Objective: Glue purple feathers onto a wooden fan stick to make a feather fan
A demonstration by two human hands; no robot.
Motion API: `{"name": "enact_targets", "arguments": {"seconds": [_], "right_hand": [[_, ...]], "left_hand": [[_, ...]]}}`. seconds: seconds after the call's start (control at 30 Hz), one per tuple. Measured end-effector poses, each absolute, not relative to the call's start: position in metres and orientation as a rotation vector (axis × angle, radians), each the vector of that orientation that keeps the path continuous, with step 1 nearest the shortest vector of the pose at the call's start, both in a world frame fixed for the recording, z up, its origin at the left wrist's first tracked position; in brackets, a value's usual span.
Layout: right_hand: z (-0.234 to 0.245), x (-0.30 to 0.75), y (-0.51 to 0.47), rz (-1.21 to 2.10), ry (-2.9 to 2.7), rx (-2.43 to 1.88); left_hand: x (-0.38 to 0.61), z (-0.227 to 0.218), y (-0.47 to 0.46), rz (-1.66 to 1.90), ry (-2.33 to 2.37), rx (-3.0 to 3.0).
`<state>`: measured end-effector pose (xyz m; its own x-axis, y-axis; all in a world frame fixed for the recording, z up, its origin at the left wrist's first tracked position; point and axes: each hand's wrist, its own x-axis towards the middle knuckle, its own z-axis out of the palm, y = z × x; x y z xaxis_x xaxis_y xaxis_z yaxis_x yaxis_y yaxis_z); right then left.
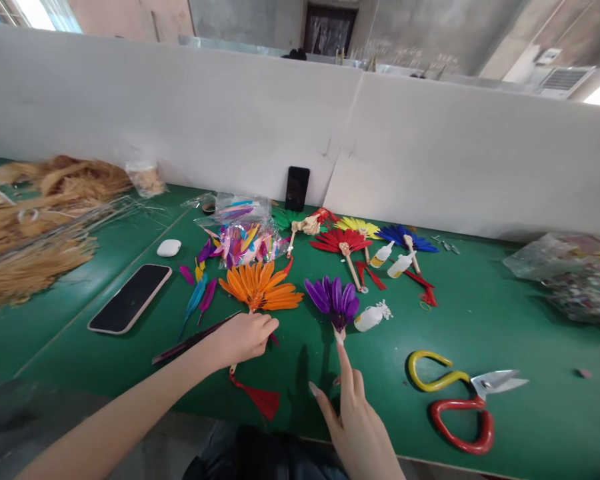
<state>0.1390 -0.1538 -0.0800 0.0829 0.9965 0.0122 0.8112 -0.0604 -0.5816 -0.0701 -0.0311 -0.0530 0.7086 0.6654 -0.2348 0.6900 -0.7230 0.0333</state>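
Note:
My left hand [250, 337] is closed, palm down, over the handle of an orange feather fan [257, 287]. Its fingertips are turned under, so whatever they hold is hidden; a small purple feather [274, 340] shows beside them. A red tassel [263, 400] hangs from the fan's handle end. Of my right hand [355, 407], the index finger stretches out to touch the base of a purple feather fan [334, 300], while the thumb is spread away. A white glue bottle [371, 317] lies just right of that fan.
Scissors [485, 385] lie at right, near a plastic bag [575, 273]. Red [343, 243], yellow [357, 227], blue [405, 237] and green [289, 219] fans lie behind. Bagged feathers [250, 243], a phone [130, 299], an earphone case [169, 248] and straw-like fibre [45, 227] are further left.

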Motion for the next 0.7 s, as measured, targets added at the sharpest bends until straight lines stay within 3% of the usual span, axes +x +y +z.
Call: {"name": "enact_targets", "arguments": {"seconds": [0.2,0.37,0.5,0.6,0.7], "right_hand": [[-0.086,0.147,-0.16,0.31,-1.92,-1.887],[-0.078,0.145,-0.161,0.227,-1.992,-1.711],[-0.065,0.134,-0.146,0.341,-2.057,-1.605],[-0.06,0.125,-0.119,0.303,-2.065,-1.543],[-0.059,0.12,-0.078,0.276,-2.076,-1.445]], "left_hand": [[-0.074,-0.061,-0.036,-0.123,1.04,2.875],[-0.087,-0.049,-0.051,0.303,1.041,2.767],[-0.126,-0.03,-0.045,0.765,1.59,2.419],[-0.16,-0.026,-0.026,0.703,2.032,2.317],[-0.172,-0.034,-0.014,0.643,2.083,2.417]]}}
